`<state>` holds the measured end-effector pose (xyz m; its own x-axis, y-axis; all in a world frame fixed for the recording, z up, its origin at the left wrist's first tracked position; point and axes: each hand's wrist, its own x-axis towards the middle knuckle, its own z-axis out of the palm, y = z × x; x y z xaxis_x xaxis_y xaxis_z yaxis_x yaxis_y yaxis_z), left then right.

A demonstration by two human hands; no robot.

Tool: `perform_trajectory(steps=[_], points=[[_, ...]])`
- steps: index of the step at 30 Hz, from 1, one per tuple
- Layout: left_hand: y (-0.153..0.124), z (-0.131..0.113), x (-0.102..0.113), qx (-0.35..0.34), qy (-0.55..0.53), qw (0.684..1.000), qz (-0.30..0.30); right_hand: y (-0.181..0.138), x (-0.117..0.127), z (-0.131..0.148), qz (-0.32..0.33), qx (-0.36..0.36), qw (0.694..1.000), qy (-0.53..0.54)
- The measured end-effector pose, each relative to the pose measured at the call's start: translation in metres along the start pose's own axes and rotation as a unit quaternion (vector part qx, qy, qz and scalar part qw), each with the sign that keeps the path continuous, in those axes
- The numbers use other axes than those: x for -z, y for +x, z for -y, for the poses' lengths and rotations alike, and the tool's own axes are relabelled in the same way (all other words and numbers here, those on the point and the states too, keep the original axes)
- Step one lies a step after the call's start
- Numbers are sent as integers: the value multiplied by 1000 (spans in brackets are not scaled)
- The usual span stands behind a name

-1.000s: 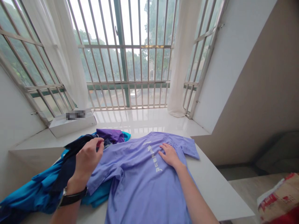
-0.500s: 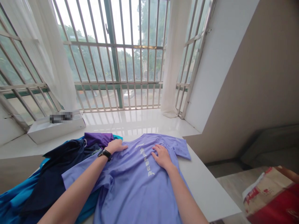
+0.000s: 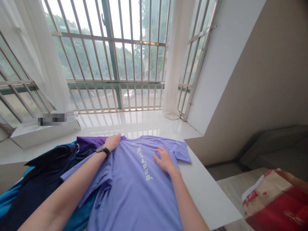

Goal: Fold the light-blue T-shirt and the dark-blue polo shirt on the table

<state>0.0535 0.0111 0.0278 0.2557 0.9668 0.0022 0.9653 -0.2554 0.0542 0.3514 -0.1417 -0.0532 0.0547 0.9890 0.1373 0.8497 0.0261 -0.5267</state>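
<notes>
A lavender T-shirt [image 3: 141, 199] with white characters down its middle lies spread over the white surface, collar toward the window. At the shirt's left shoulder, beside the collar, my left hand [image 3: 113, 142] has its fingers closed on the fabric; a black-strapped watch [image 3: 103, 150] is on that wrist. My right hand [image 3: 165, 159] rests on the shirt to the right of the print, fingers spread and open. Under the shirt's left sleeve and left of it lies a heap of clothes: a dark navy garment [image 3: 45, 179], a purple one [image 3: 88, 143] and bright blue fabric [image 3: 80, 213].
A white box [image 3: 45, 131] sits at the left on the white windowsill [image 3: 130, 123]. Beyond are barred windows and white curtains [image 3: 172, 73]. At the lower right, below the table edge, stands a red and tan paper bag [image 3: 276, 202].
My left hand has moved up to the shirt's shoulder and closed on it. The collar area is flatter and the print straighter. My right hand has lifted its fingers slightly. The view has shifted a little.
</notes>
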Motion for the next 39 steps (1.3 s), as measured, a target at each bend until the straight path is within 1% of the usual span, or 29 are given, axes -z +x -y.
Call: perform_trajectory(steps=[3,5,7,10,12,13,15,17,20,23,25,29,31,34,39], points=[[-9,-18,0,-26,7,1000,-14,0,-1,-4,-2,-17,1000,-15],[-19,-38,-1,-54,5,998,-35,-2,-3,-4,6,-21,999,-32],[-31,-63,-7,-87,-4,996,-37,-3,-4,-2,14,-23,998,-49],[-54,-96,-28,-133,-26,991,1,-6,-5,0,14,-23,998,-60],[-70,-108,-48,-134,-36,990,16,-7,-5,0,-2,-13,998,-54],[-77,-111,-58,-124,-38,992,8,-7,-5,0,-12,-5,999,-47],[-87,-111,-73,-104,-38,994,-16,-5,-4,-1,-29,13,999,-33],[-94,-106,-82,-104,-38,993,-27,-3,-1,-3,-44,23,998,-25],[-98,-97,-84,-125,-38,991,-16,0,5,-6,-68,21,997,-24],[-101,-94,-82,-129,-38,990,-29,0,8,-8,-84,14,996,-28],[-102,-94,-82,-127,-43,990,-46,-2,7,-8,-73,4,996,-56],[-105,-95,-83,-121,-58,989,-66,-10,1,-2,2,-44,985,-169],[-106,-94,-83,-119,-65,988,-70,-14,0,1,24,-70,976,-203],[-107,-93,-82,-129,-76,986,-69,-21,-1,5,34,-107,966,-231],[-109,-93,-81,-159,-89,981,-68,-30,-1,6,29,-151,955,-252]])
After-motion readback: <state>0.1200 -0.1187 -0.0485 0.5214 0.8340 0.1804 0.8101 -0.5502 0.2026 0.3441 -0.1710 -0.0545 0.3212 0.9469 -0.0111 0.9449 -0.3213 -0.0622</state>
